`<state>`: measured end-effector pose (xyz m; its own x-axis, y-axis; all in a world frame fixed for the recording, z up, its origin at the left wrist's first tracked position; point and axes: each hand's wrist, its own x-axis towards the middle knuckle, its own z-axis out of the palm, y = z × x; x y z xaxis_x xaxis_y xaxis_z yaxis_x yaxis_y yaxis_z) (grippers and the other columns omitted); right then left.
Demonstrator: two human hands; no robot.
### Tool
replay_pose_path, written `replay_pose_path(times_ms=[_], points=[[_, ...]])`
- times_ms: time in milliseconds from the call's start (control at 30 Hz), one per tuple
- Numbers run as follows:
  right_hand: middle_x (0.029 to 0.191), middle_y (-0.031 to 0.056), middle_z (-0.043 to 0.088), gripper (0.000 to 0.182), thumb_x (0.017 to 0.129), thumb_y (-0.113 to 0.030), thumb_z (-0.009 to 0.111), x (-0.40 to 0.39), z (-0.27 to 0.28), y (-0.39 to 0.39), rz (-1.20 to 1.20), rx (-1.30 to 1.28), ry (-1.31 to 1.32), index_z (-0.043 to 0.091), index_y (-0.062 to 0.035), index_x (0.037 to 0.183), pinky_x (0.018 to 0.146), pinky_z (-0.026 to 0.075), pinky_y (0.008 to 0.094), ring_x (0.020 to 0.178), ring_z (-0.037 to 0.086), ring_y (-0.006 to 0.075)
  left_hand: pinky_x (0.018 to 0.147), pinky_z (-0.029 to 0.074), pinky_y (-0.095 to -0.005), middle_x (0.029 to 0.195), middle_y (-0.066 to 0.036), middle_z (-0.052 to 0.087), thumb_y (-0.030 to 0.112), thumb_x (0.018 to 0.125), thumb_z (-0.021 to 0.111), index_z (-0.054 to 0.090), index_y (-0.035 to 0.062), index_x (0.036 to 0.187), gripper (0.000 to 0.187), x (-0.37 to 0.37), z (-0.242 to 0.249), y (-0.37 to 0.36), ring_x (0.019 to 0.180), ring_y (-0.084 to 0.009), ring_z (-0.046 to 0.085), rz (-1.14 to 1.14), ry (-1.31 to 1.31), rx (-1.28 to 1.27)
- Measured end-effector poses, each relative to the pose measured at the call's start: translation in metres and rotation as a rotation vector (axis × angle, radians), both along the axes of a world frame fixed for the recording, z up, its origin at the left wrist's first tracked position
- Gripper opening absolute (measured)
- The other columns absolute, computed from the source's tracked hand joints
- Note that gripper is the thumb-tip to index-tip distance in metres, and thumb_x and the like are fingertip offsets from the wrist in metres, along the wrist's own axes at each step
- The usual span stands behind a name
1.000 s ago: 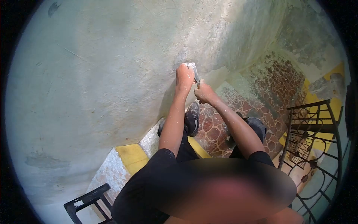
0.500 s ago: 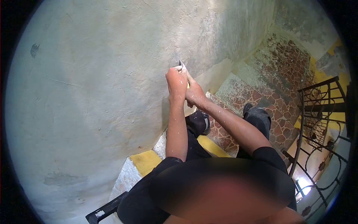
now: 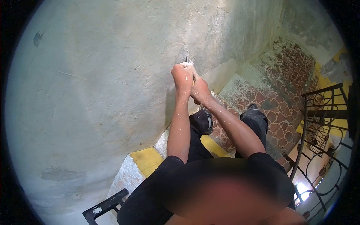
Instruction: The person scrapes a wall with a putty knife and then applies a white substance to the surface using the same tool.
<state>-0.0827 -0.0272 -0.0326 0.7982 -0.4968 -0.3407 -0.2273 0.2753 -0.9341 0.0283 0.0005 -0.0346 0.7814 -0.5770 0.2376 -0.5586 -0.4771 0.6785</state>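
Observation:
Both hands are together against the plastered wall [image 3: 112,90], near the upper middle of the view. My left hand [image 3: 182,76] is closed at the blade end of a scraper [image 3: 186,60], whose pointed metal tip shows just past the fingers. Below and to the right, my right hand [image 3: 201,90] is wrapped round the same tool's handle, of which a small yellow part shows. White dust and flakes cover the fingers and forearms. The rest of the scraper is hidden by the hands.
Stairs with reddish stone-pattern tiles [image 3: 279,127] and scattered flakes lie at the right. A black metal railing [image 3: 305,123] stands at the far right. Yellow step edges [image 3: 146,162] and a black frame-like object [image 3: 107,204] are at the lower left.
Both hands and the scraper appear slightly further right and higher in view. The camera view has shifted a little, and my right knee and foot appear slightly moved.

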Motion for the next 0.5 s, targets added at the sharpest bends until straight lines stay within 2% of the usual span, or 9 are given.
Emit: replay_pose_path(times_ms=[67,167,200,267,300,367,500], points=[[0.102,0.0242,0.07,0.083,0.095,-0.032,0.064,0.0,-0.004,-0.002,-0.029,-0.055,-0.01,0.02,-0.0226,0.165,0.046,0.053,0.0381,0.06,0.068,0.0274,0.057,0.046,-0.0382,0.058,-0.016,0.055,0.012,0.086,0.066,0.069,-0.0082,0.083,0.02,-0.001,-0.002,-0.002,0.059,-0.0107,0.05,-0.011,-0.02,-0.029],[0.101,0.0238,0.071,0.083,0.095,-0.034,0.065,-0.004,-0.006,-0.007,-0.033,-0.08,-0.033,0.021,-0.0221,0.165,0.046,0.053,0.0382,0.061,0.069,0.0277,0.061,0.048,-0.0459,0.069,-0.028,0.066,0.008,0.089,0.065,0.069,-0.0104,0.082,0.02,-0.006,-0.004,-0.008,0.06,-0.0356,0.066,0.004,-0.035,-0.024],[0.101,0.0238,0.071,0.083,0.095,-0.034,0.065,-0.004,-0.007,-0.008,-0.034,-0.086,-0.028,0.021,-0.0221,0.165,0.046,0.053,0.0382,0.061,0.069,0.0277,0.061,0.048,-0.0459,0.069,-0.028,0.066,0.008,0.089,0.065,0.069,-0.0104,0.082,0.02,-0.007,-0.005,-0.01,0.06,-0.0356,0.066,0.003,-0.03,-0.03],[0.101,0.0237,0.071,0.084,0.095,-0.034,0.065,-0.002,-0.009,-0.01,-0.041,-0.08,-0.029,0.021,-0.0218,0.165,0.046,0.053,0.0383,0.062,0.069,0.0282,0.056,0.044,-0.0412,0.056,-0.021,0.053,0.009,0.086,0.064,0.064,-0.0091,0.078,0.02,-0.007,-0.006,-0.015,0.056,-0.0132,0.047,0.013,-0.03,-0.075],[0.101,0.0237,0.071,0.084,0.095,-0.034,0.065,-0.001,-0.01,-0.01,-0.043,-0.085,-0.029,0.021,-0.0218,0.165,0.046,0.053,0.0383,0.062,0.069,0.0282,0.056,0.044,-0.0412,0.056,-0.021,0.053,0.009,0.086,0.064,0.064,-0.0091,0.078,0.02,-0.006,-0.006,-0.016,0.056,-0.0132,0.047,0.011,-0.03,-0.081],[0.081,0.0111,0.063,0.078,0.094,-0.036,0.067,0.0,-0.012,-0.008,-0.081,-0.036,-0.047,0.03,-0.0216,0.161,0.039,0.042,0.0352,0.049,0.054,0.0167,0.055,0.044,-0.0419,0.056,-0.021,0.053,0.009,0.086,0.064,0.065,-0.0089,0.077,0.02,-0.005,-0.009,-0.016,0.055,-0.0147,0.047,-0.005,-0.048,-0.091],[0.077,0.0094,0.062,0.075,0.095,-0.034,0.065,0.003,-0.019,-0.004,-0.091,-0.061,-0.067,0.031,-0.0201,0.16,0.038,0.04,0.0346,0.049,0.053,0.0166,0.055,0.044,-0.0421,0.057,-0.022,0.052,0.009,0.086,0.064,0.064,-0.0089,0.077,0.021,-0.003,-0.009,-0.016,0.054,-0.0156,0.047,0.012,-0.077,-0.073]])
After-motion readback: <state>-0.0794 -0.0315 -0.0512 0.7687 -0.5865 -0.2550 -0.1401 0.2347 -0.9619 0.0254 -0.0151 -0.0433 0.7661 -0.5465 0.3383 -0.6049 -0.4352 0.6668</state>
